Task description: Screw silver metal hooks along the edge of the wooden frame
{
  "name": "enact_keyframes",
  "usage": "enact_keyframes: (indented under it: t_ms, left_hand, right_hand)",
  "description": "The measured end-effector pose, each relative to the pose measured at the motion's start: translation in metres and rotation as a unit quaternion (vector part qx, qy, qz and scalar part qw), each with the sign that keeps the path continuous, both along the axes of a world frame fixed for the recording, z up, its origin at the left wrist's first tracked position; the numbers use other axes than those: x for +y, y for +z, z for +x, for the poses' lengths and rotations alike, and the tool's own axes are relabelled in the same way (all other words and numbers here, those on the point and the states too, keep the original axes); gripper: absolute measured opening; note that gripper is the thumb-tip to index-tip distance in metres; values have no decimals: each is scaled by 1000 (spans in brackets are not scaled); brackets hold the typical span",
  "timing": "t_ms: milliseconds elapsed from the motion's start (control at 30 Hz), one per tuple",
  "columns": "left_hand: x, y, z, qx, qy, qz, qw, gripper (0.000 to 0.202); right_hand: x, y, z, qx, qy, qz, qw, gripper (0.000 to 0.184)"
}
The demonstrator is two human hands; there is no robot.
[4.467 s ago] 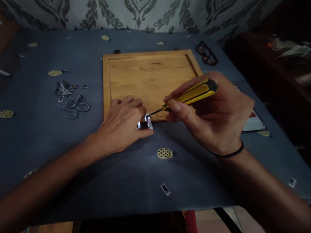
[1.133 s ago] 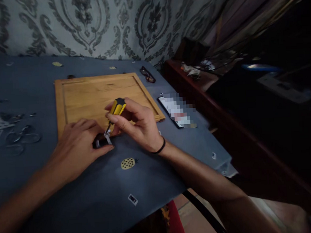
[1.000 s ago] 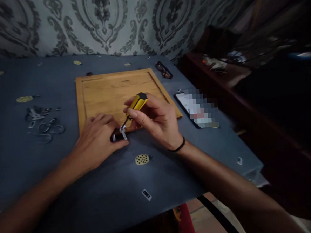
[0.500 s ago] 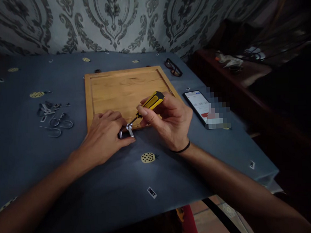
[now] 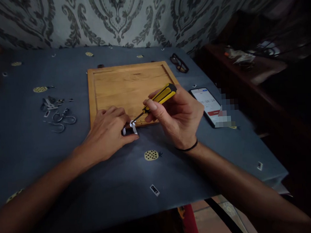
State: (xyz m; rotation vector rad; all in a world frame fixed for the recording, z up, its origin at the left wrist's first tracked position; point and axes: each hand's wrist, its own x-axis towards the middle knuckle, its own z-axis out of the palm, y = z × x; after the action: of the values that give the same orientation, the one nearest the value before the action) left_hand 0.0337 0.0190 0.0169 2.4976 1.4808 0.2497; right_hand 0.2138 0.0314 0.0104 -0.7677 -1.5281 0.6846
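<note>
My right hand point(image 5: 178, 117) is closed around a yellow and black screwdriver point(image 5: 161, 96), its shaft slanting down to the left. The tip meets a small silver metal fitting point(image 5: 134, 128) at the near edge of a framed wooden board point(image 5: 117, 94). Curled over that edge, my left hand point(image 5: 110, 129) grips the fitting between thumb and fingers. Part of the fitting is hidden behind the fingers, so its exact kind does not show.
Several metal hooks point(image 5: 63, 118) and small metal parts point(image 5: 50, 102) lie left of the board. A phone point(image 5: 206, 104) showing a timer rests on the right. Glasses point(image 5: 179, 63) sit behind it. A patterned cloth point(image 5: 139, 19) hangs at the back.
My right hand has moved slightly right and the screwdriver leans lower, its tip still at the fitting. The left hand keeps its grip. The whole view has shifted a little.
</note>
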Motion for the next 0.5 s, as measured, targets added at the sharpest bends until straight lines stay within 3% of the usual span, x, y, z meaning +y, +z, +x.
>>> enact_keyframes:
  t_ms: [200,400,500]
  left_hand:
    - [0,0,0,5,2,-3,1000,29]
    - [-1,-1,-1,-2,4,-3,1000,24]
    - [-1,-4,-3,-19,-6,4,1000,21]
  right_hand:
    - [1,-1,-1,-2,-2,-15,1000,18]
    - [1,2,2,-28,33,-28,999,19]
    - [2,8,6,-68,61,-49,995,28]
